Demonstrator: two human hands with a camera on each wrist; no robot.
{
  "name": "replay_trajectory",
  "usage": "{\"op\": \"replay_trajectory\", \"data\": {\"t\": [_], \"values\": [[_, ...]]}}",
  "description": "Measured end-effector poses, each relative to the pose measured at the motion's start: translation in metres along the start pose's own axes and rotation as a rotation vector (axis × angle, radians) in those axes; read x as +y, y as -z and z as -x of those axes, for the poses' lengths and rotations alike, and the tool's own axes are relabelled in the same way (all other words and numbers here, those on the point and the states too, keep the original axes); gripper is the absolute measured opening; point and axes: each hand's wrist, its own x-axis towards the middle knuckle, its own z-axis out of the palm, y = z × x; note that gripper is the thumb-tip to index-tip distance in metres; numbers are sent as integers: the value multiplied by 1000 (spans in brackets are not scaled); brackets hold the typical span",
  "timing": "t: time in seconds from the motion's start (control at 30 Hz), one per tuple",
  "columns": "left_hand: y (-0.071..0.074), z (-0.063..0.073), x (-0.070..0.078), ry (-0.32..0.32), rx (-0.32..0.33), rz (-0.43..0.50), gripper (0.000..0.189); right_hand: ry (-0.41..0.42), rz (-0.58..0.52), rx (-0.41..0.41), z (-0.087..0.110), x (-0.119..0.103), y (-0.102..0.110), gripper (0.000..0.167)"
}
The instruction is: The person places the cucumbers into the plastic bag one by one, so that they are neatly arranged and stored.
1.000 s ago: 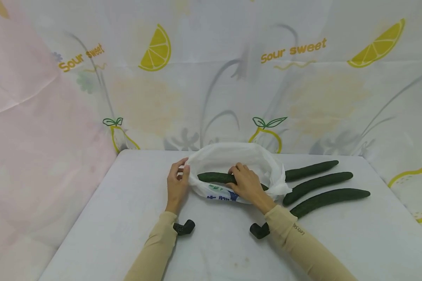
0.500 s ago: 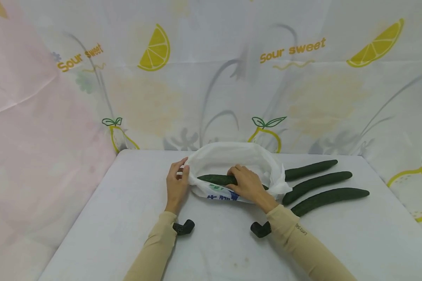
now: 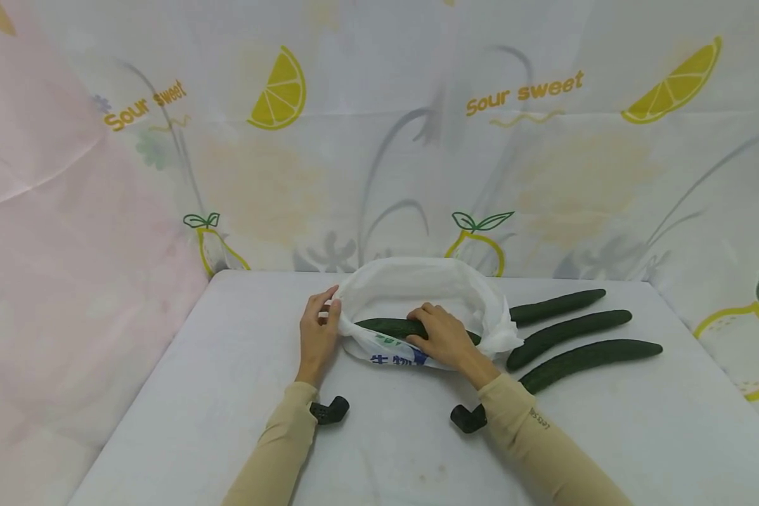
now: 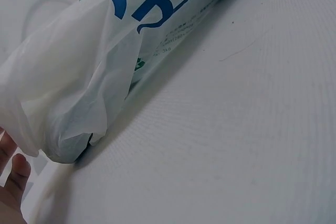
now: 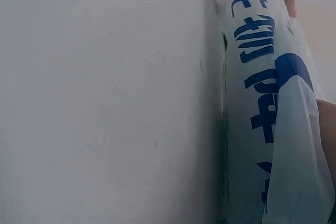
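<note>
In the head view a white plastic bag with blue and green print lies with its mouth spread wide. My right hand reaches inside and grips a dark green cucumber round its middle, fingers over the top. That cucumber lies lengthwise in the bag, its lower side hidden by the bag's front wall. At the bag's left end, my left hand touches the rim with loosely bent fingers. The left wrist view shows its thumb apart from the plastic. Printed front and folded end of the bag fill that view.
Three more cucumbers lie to the bag's right: a far one, a middle one and a near one, their left ends close to the bag or forearm. A white-covered table meets a lemon-print cloth behind.
The cucumber in my right hand has sunk slightly lower behind the bag's front wall, and the blue print there faces out more. My left hand has stayed nearly still.
</note>
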Motion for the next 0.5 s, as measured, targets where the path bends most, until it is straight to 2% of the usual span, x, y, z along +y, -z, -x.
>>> {"op": "replay_trajectory", "data": {"t": [0.27, 0.4, 0.43, 0.5], "values": [[-1, 0, -1, -22, 2, -21, 32, -35, -93, 1, 2, 4, -2, 35], [0, 1, 0, -2, -12, -24, 33, -42, -118, -8, 2, 6, -2, 35], [0, 1, 1, 2, -15, -30, 33, -44, -123, -10, 2, 7, -1, 35], [1, 3, 12, 10, -24, -22, 33, -48, -132, -14, 1, 8, 0, 35]]}}
